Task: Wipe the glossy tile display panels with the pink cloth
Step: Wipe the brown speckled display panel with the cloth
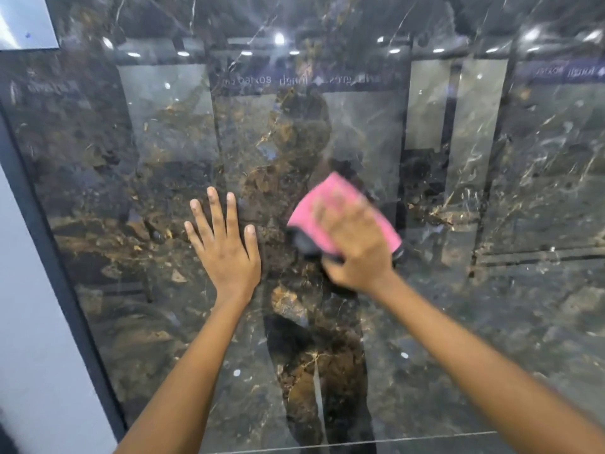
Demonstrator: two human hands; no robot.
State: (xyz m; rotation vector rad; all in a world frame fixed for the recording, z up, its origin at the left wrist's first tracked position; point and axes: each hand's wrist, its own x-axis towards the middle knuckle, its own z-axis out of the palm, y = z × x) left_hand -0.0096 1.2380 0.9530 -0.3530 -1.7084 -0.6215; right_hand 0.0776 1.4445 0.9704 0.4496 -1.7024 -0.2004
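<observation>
A glossy dark marble tile panel (458, 290) with brown and gold veins fills the view and mirrors the showroom. My left hand (226, 247) lies flat on it, fingers straight and spread, left of centre. My right hand (353, 247) presses the pink cloth (314, 208) against the panel just to the right; the hand is blurred by motion. The cloth's pink face sticks out above and to both sides of the fingers, and a dark underside shows at its lower edge.
A dark frame edge (49, 244) runs diagonally down the left side, with a pale grey wall (29, 339) beyond it. A light panel corner (26, 21) sits at the top left. A thin joint line (360, 442) crosses the tile near the bottom.
</observation>
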